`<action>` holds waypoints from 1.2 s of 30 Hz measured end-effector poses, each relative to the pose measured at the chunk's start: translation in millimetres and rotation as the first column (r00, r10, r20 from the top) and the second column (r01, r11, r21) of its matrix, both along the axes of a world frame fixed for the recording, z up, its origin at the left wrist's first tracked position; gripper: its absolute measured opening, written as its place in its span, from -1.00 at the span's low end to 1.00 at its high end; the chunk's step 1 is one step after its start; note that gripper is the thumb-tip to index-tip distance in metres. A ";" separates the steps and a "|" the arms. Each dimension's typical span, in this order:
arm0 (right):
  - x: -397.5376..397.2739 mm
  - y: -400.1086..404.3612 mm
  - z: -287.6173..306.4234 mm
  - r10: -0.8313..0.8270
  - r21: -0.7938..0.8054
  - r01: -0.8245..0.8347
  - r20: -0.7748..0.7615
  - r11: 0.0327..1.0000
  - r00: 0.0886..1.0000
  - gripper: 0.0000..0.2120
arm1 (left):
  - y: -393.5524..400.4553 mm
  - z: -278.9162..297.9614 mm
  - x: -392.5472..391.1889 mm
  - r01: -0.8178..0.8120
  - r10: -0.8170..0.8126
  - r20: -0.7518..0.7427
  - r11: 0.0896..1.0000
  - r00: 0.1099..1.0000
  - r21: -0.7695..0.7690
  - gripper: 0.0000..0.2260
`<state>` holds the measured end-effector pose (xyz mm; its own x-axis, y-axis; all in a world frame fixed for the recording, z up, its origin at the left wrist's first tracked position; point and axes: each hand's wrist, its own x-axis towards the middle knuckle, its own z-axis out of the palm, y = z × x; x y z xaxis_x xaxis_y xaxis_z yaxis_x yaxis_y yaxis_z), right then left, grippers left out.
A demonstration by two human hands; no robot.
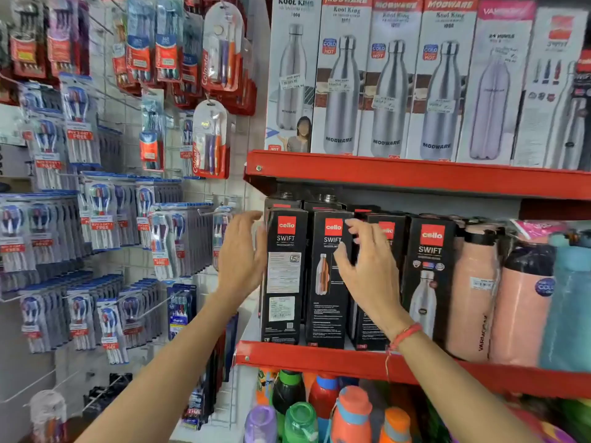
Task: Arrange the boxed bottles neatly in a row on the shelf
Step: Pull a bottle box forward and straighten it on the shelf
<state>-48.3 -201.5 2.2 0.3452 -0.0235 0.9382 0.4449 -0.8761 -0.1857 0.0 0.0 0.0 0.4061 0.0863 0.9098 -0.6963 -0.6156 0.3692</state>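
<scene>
Several tall black Cello Swift bottle boxes stand upright in a row on the red middle shelf [319, 356]. The leftmost box [283, 276] has my left hand [241, 257] flat against its left side, fingers spread. A second box [326, 282] stands beside it. My right hand [367, 270] hovers in front of the third box [380, 231], fingers curled apart, mostly hiding it. Whether it touches that box is unclear. A fourth box [428, 270] stands to the right. More black boxes sit behind the front row.
Peach bottles [473, 292] and a teal one [569, 308] fill the shelf's right end. White Modware boxes [390, 78] line the upper shelf. Coloured plastic bottles [319, 410] stand below. Hanging toothbrush packs [105, 219] cover the wall at left.
</scene>
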 end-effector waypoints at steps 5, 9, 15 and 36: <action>49.7 22.4 -23.1 0.058 0.095 -0.045 -0.138 0.994 0.989 -0.63 | 12.3 -21.7 51.8 0.079 -0.104 -0.246 0.991 0.964 -0.110 -0.67; 79.8 47.9 -50.1 0.088 0.125 -0.056 -0.263 0.991 0.961 -0.51 | 20.9 -41.8 91.0 0.213 -0.245 -0.418 0.969 0.875 -0.122 -0.62; 101.9 96.7 -104.6 -0.042 0.080 0.094 -0.499 0.992 0.865 0.01 | 13.9 -75.9 119.3 0.376 -0.466 -0.670 0.881 0.578 -0.288 -0.51; 110.2 46.0 -36.4 0.596 0.322 -0.536 -0.642 0.781 0.483 0.10 | 63.4 -61.3 86.3 0.652 -0.715 -0.444 0.689 0.540 -0.317 -0.35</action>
